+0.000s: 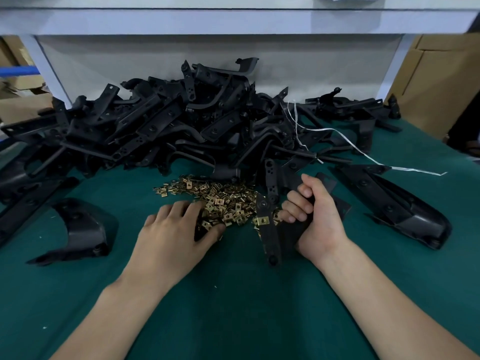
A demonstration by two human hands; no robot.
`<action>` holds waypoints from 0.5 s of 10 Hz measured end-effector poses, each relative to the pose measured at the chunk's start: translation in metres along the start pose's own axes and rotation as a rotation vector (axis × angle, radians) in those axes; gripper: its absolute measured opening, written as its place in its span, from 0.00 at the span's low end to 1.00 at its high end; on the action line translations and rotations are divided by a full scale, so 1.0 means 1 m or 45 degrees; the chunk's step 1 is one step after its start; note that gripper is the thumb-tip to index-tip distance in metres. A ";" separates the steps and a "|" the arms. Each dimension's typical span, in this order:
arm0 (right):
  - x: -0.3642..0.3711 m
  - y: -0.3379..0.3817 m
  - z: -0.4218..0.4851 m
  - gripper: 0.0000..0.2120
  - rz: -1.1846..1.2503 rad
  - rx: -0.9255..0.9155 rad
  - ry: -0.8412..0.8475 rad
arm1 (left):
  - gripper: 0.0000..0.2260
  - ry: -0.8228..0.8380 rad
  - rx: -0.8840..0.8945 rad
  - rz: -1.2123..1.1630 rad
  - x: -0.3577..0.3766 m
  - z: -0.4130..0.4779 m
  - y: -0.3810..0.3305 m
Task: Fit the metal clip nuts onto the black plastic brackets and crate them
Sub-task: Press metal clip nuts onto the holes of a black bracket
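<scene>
A big heap of black plastic brackets fills the back of the green table. In front of it lies a pile of brass-coloured metal clip nuts. My right hand grips a black bracket that stands upright on the table; one clip nut sits on its narrow arm. My left hand rests on the left edge of the nut pile, fingertips among the nuts; whether it pinches one I cannot tell.
Loose brackets lie at the left and right of my hands. A white plastic strap trails across the right side. A white shelf panel stands behind the heap, cardboard boxes at the right.
</scene>
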State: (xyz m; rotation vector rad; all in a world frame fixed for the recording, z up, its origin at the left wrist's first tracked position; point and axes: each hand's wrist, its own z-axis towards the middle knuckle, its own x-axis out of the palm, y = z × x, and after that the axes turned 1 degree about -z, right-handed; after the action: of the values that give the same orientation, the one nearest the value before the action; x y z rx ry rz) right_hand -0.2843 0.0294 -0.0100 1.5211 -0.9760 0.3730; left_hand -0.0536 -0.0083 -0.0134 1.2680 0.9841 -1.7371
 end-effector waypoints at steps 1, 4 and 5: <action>0.000 -0.001 0.001 0.20 -0.010 -0.010 0.005 | 0.24 -0.025 0.066 -0.032 0.000 0.001 -0.002; -0.002 -0.002 0.003 0.20 0.015 -0.010 0.018 | 0.11 -0.168 0.096 -0.125 0.002 0.002 -0.001; -0.002 -0.001 0.002 0.20 0.016 -0.011 0.016 | 0.09 -0.206 0.101 -0.150 0.003 0.002 -0.001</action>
State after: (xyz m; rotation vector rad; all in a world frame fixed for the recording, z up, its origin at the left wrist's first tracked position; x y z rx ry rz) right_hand -0.2849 0.0277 -0.0126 1.5036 -0.9766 0.3868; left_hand -0.0564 -0.0103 -0.0155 1.1170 0.9192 -1.9540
